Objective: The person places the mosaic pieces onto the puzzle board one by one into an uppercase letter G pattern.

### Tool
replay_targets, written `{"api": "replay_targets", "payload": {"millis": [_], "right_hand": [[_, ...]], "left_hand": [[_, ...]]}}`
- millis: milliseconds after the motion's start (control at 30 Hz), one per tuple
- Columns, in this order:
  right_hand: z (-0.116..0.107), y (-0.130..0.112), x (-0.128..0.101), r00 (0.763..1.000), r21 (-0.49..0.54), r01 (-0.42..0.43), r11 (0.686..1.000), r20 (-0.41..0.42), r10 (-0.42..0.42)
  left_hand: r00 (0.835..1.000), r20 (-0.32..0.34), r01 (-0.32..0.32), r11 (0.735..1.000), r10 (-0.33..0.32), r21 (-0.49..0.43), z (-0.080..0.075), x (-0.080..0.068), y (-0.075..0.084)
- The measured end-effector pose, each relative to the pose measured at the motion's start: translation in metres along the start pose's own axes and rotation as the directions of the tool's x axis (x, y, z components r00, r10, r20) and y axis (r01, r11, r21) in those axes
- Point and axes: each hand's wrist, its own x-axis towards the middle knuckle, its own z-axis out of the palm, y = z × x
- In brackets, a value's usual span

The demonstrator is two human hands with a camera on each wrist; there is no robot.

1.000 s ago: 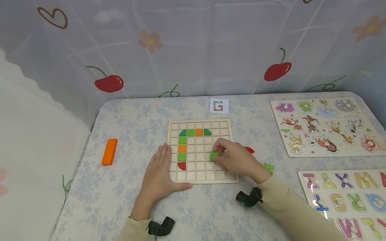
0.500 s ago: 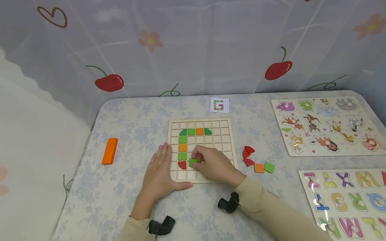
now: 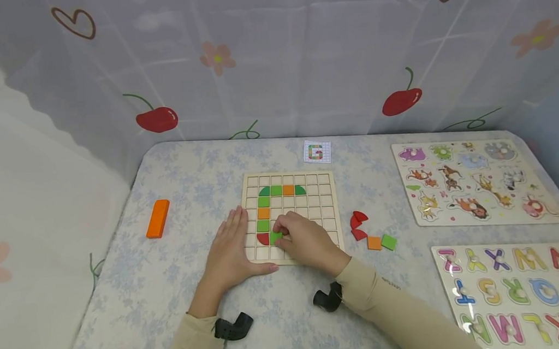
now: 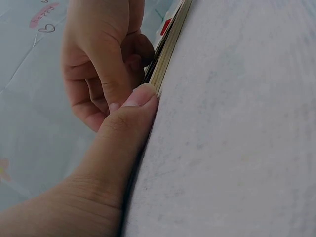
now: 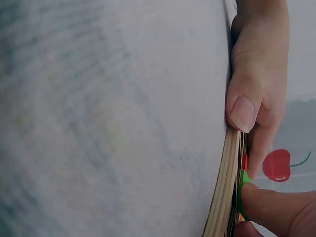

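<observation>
The green tile (image 3: 277, 236) is a small flat square, bright green, and it sits on the grid board (image 3: 323, 201) in the row near the board's front-left corner, right next to the red quarter-round piece (image 3: 263, 240). The right hand (image 3: 306, 242) pinches it with curled fingertips, so only the left half of the tile shows from the head view. In the right wrist view you just get a green sliver (image 5: 243, 190) at the board's edge under a fingertip, not much more.

The board itself is pale wood with a square grid. On it there's a hook shape already laid: green, green, orange, green along the top, then green, orange, green down the left column, ending at the red piece. The left hand (image 3: 230, 253) lies flat with straight fingers against the board's left edge, thumb along the front edge. The left wrist view shows that thumb (image 4: 129, 118) pressed to the board's side, and the rest of the board is cut off there.

Right of the board on the table (image 3: 185, 171) lie loose pieces: two red curved ones (image 3: 358, 225), an orange square (image 3: 374, 242) and a green square (image 3: 389, 242). Behind the board is a small card (image 3: 316, 152) with a G pattern, too tiny to read in detail. Far left of the board lies an orange block (image 3: 157, 218). Whether the tile is fully seated in its cell, I can't tell, the fingers cover it.
</observation>
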Motion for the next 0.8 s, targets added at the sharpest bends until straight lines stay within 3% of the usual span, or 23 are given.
{"api": "replay_targets", "payload": {"millis": [200,400,800], "right_hand": [[-0.004,0.002,-0.006,0.997,-0.084,0.071,0.994,0.018,-0.069],[-0.02,0.009,-0.019,0.99,-0.054,0.123,0.991,0.078,-0.119],[-0.069,0.065,-0.062,0.998,-0.068,-0.051,0.996,0.045,0.054]], "left_hand": [[1.0,0.005,-0.005,1.0,0.005,-0.004,0.0,0.0,0.001],[1.0,0.009,-0.001,1.0,0.001,0.008,0.0,0.0,0.001],[1.0,0.006,-0.002,1.0,0.002,-0.011,-0.001,0.0,0.001]]}}
